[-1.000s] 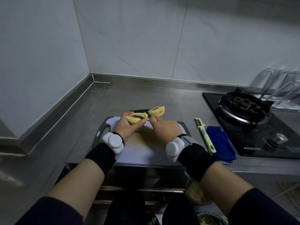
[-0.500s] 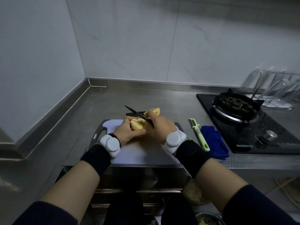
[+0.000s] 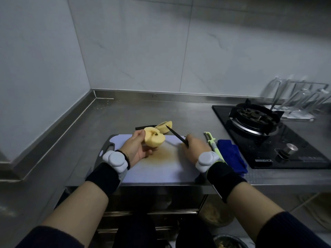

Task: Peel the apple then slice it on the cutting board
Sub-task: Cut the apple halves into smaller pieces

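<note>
The left hand (image 3: 138, 149) curled its fingers (image 3: 139, 135) round a peeled apple half (image 3: 154, 139), held over the cutting board (image 3: 161, 169) by the table's (image 3: 125, 113) front edge. The right hand (image 3: 194, 149) clamped the knife (image 3: 176, 134) just beside it, not touching.

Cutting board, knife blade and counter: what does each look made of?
Cutting board: probably plastic; pale matte, smooth surface with a brownish stain, dark grey moulded handle edge. Knife blade: thin, matte black; coated steel or ceramic, cannot tell which. Counter: looks like brushed stainless steel; grey, dull sheen, folded metal upstand along the wall.
</note>
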Tool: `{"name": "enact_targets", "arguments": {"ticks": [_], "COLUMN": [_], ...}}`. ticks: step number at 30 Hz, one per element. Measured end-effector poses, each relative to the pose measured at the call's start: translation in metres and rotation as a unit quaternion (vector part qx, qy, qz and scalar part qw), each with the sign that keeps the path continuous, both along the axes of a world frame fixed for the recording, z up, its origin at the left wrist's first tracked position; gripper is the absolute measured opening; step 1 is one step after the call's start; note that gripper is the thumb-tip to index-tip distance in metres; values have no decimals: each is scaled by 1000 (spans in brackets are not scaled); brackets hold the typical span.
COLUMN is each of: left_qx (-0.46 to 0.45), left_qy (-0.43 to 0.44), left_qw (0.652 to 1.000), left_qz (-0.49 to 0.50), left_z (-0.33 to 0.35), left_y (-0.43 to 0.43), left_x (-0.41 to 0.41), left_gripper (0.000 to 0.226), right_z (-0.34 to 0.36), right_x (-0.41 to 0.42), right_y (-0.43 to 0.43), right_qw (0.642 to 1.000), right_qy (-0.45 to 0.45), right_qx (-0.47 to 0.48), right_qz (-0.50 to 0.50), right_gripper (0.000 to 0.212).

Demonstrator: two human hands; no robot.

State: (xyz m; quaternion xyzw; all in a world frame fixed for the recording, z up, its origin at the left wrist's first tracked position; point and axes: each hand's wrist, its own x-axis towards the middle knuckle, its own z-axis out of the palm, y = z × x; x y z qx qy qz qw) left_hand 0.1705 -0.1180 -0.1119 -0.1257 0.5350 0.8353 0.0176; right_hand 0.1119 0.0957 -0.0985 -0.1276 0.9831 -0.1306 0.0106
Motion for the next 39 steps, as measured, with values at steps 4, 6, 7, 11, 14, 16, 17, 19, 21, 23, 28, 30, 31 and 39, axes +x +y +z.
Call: {"name": "enact_targets", "arguments": {"ticks": [4,6,7,11,14,16,17,19,21,23,28,30,31,39], "left_qx": [28,16,14,39,86,97,101,101,97,77,41,39,36,41], "left_qy": [2,40,49,37,26,3,-5,-7,11,31,33,38,39,58], "left_qw": [997,995,995,997,995,995,994,994,994,995,998,998,998,995], "left_qz": [-69,-86,-89,-54,-47,-35,-33,-44,-58,-63,-41,-42,-43,-66], "left_z": [-3,-7,-8,-7,-6,-6,-6,-6,-8,-9,-12,-13,-14,-16], "left_y": [3,3,3,5,2,-1,-1,-1,1,2,5,5,5,-1], "left_x": [-2,-4,-4,-2,-3,-4,-5,-5,-6,-6,-6,-7,-7,-9], "left_gripper": [67,94,100,78,52,36,34,37,48,63,26,26,28,28], "right_z": [3,6,7,12,13,14,14,15,12,9,9,8,5,3], "right_x": [5,5,5,6,8,10,12,14,14,14,22,24,25,22], "right_y": [-1,-8,-13,-30,-34,-35,-36,-39,-42,-44,-45,-50,-54,-72], "right_qw": [1000,998,996,990,982,980,981,982,983,986,991,991,990,980], "right_qy": [-10,-21,-25,-17,-33,-37,-39,-34,-22,-11,36,15,-1,-85], "right_qx": [-21,-62,-83,-125,-172,-181,-179,-175,-169,-150,-106,-102,-107,-131], "right_qz": [8,16,27,71,70,66,66,68,68,71,75,80,88,122], "right_gripper": [33,37,36,30,35,36,36,35,32,27,24,25,23,26]}}
